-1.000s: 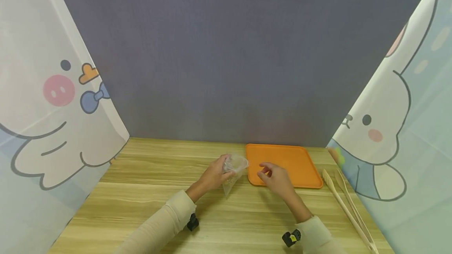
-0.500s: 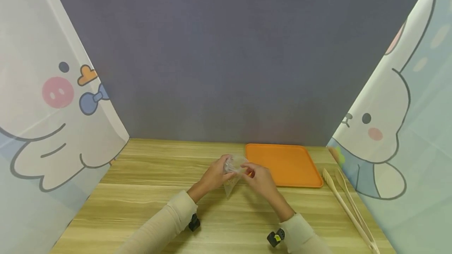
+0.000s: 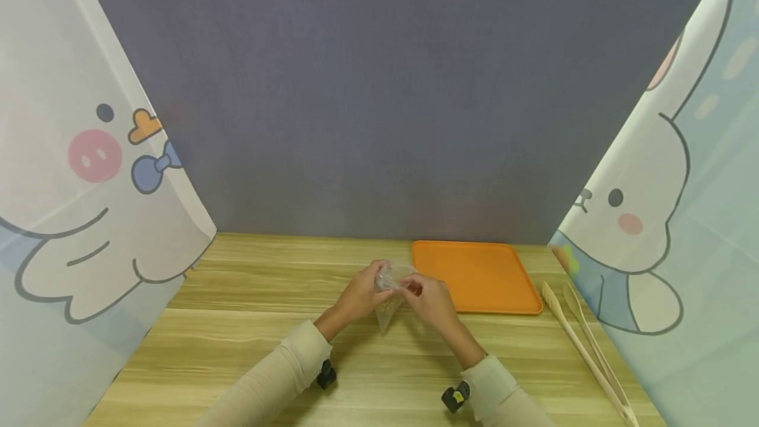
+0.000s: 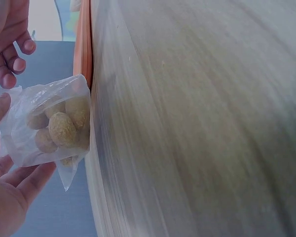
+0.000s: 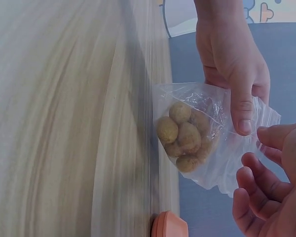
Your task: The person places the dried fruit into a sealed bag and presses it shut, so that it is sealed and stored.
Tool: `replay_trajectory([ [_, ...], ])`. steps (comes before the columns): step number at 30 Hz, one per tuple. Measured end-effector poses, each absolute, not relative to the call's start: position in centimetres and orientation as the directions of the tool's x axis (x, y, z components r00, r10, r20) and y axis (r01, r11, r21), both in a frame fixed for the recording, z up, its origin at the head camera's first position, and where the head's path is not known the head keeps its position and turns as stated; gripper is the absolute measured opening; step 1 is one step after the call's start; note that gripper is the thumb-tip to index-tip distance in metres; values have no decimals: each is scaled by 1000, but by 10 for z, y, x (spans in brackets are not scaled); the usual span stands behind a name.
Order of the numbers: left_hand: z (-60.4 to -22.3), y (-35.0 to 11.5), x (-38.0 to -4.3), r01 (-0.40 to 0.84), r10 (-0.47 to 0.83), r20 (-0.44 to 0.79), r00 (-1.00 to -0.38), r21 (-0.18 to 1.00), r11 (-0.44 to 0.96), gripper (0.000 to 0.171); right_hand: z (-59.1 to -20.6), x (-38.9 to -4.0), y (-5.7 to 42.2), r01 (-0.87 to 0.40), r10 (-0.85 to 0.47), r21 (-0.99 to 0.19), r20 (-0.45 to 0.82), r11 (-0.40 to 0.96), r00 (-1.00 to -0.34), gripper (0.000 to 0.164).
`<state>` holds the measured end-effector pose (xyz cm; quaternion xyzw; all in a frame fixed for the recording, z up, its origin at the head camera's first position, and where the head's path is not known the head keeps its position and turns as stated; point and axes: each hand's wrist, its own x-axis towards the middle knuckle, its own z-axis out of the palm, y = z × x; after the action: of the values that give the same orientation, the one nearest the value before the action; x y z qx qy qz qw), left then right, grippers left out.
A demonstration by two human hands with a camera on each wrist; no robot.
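Observation:
A clear plastic zip bag [image 3: 387, 313] hangs upright between both hands, its lower corner pointing down at the table. Inside lie several round, yellow-brown items [image 5: 187, 138], like longans or nuts; their exact kind cannot be told. My left hand [image 3: 358, 292] grips the bag near its mouth, thumb on the near side and fingers behind, as the right wrist view shows. My right hand [image 3: 431, 302] pinches the bag's top edge between thumb and index finger, its other fingers loosely curled. The bag's mouth is partly hidden by the fingers.
An orange tray [image 3: 480, 275] lies at the back right, just beyond my right hand. Long wooden tongs [image 3: 584, 354] rest along the table's right side. A grey panel [image 3: 379, 117] stands behind the wooden table [image 3: 249, 348], with cartoon-printed sheets at both sides.
My right hand has moved left from over the tray's edge to the bag's mouth and now pinches it. The left hand keeps its grip with little movement.

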<state>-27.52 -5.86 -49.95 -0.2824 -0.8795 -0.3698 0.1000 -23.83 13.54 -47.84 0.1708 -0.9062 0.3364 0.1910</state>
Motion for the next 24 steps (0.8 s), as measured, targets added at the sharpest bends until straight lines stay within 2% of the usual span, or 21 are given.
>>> replay_trajectory([
  [14,-497,-57,-271,499,427,301,-853,712,494,71,-466,-246,143,-519,-173,-526,571,674,-803,5],
  [19,-497,-59,-270,429,454,216,-864,788,441,79,-461,-248,147,-490,-158,-571,532,659,-832,5],
  [24,-500,-63,-267,398,527,170,-833,844,358,81,-453,-248,152,-490,-167,-599,513,633,-842,6],
])
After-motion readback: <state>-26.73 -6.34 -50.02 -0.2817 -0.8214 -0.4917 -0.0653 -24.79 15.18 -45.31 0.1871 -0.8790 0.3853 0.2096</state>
